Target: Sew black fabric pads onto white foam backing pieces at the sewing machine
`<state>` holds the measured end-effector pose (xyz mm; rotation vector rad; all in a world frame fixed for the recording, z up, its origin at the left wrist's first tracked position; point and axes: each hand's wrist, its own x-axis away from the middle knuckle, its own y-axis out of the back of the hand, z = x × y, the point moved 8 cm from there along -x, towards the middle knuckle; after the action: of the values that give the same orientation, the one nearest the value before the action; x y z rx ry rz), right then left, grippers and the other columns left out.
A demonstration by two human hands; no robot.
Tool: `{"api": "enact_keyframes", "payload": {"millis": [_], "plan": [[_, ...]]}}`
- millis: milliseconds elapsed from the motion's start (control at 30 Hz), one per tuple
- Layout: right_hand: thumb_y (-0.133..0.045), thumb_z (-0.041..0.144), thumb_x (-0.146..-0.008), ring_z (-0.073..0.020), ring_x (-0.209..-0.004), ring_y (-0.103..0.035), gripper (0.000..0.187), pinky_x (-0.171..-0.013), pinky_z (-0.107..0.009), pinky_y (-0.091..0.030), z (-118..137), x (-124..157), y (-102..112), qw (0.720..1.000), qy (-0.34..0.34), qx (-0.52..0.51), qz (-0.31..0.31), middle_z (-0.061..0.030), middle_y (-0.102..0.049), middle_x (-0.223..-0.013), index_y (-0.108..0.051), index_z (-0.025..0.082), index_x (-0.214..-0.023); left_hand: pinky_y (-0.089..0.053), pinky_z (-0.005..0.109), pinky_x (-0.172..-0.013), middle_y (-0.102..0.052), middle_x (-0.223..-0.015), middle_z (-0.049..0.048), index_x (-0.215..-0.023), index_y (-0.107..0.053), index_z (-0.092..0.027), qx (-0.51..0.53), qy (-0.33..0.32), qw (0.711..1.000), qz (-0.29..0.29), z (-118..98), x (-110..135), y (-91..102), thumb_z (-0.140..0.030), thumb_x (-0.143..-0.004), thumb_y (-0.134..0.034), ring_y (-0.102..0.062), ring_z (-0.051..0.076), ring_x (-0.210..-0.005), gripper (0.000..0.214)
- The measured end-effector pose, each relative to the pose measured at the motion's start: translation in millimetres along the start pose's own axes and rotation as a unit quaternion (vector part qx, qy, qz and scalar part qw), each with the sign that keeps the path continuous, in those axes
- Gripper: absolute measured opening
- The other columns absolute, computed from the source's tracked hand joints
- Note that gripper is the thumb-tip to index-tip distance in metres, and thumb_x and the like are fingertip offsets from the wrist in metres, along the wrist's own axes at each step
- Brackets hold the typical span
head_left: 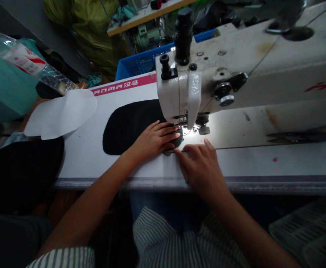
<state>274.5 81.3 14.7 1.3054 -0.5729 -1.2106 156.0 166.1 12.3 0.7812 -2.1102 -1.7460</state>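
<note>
A black fabric piece [126,124] with rounded ends lies on the white table [95,156] and runs under the head of a white sewing machine [235,70]. My left hand [154,139] lies flat on the fabric's right end, fingers stretched toward the needle area [183,124]. My right hand [200,167] rests on the table just right of it, fingers extended and touching the fabric's edge below the presser foot. Neither hand grips anything.
A white cut piece [62,113] lies at the table's left, over a dark stack [23,167]. A plastic bottle [25,61] sits far left. A blue crate [140,61] stands behind the table, a white basket [310,230] at lower right.
</note>
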Motion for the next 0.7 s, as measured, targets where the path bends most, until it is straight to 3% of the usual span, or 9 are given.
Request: {"api": "enact_keyframes", "payload": {"millis": [100,200,300,500,700], "plan": [[-0.061,0.022,-0.098,-0.0250,-0.100,-0.054,0.025,-0.114,-0.052,-0.033,-5.4,-0.6,1.3,0.999,0.002,-0.035,0.001,-0.0070,-0.069,-0.109,-0.073,0.023,-0.120,-0.034,0.052,-0.122,-0.060,-0.151,0.0060,-0.140,-0.063,-0.026,-0.002,-0.005,1.000,0.003,-2.5,1.7,1.6,-0.041,-0.103,-0.059,-0.046,0.026,-0.147,0.040],[-0.057,0.024,-0.101,-0.0231,-0.093,-0.055,0.025,-0.091,-0.041,-0.042,-16.3,-4.3,2.4,0.998,-0.020,-0.052,0.008,-0.0062,-0.070,-0.103,-0.072,0.022,-0.121,-0.038,0.049,-0.119,-0.061,-0.149,0.0062,-0.138,-0.065,-0.026,-0.002,-0.009,1.000,0.002,-3.5,4.4,5.1,-0.041,-0.103,-0.061,-0.047,0.025,-0.146,0.039],[-0.054,0.021,-0.101,-0.0226,-0.086,-0.053,0.031,-0.077,-0.038,-0.036,-22.9,-12.8,0.8,0.999,-0.039,0.001,0.026,-0.0070,-0.070,-0.103,-0.068,0.023,-0.129,-0.041,0.046,-0.114,-0.064,-0.146,0.0063,-0.137,-0.066,-0.028,-0.004,0.007,1.000,0.008,2.3,3.6,6.2,-0.043,-0.102,-0.062,-0.050,0.025,-0.143,0.039],[-0.051,0.020,-0.101,-0.0232,-0.081,-0.049,0.034,-0.073,-0.040,-0.028,-27.9,-34.2,-6.6,0.995,-0.060,0.062,0.052,-0.0091,-0.068,-0.100,-0.068,0.025,-0.130,-0.045,0.048,-0.104,-0.068,-0.136,0.0102,-0.136,-0.067,-0.027,-0.034,0.052,0.998,0.005,14.5,-8.9,7.7,-0.047,-0.101,-0.061,-0.055,0.031,-0.134,0.040],[-0.050,0.023,-0.103,-0.0248,-0.087,-0.051,0.037,-0.077,-0.041,-0.027,-37.0,-37.3,-10.7,0.993,-0.078,0.064,0.057,-0.0101,-0.067,-0.101,-0.064,0.026,-0.137,-0.051,0.047,-0.090,-0.070,-0.124,0.0121,-0.132,-0.068,-0.025,-0.078,0.146,0.986,-0.002,2.9,-16.5,10.8,-0.045,-0.100,-0.063,-0.057,0.036,-0.126,0.039]]}}
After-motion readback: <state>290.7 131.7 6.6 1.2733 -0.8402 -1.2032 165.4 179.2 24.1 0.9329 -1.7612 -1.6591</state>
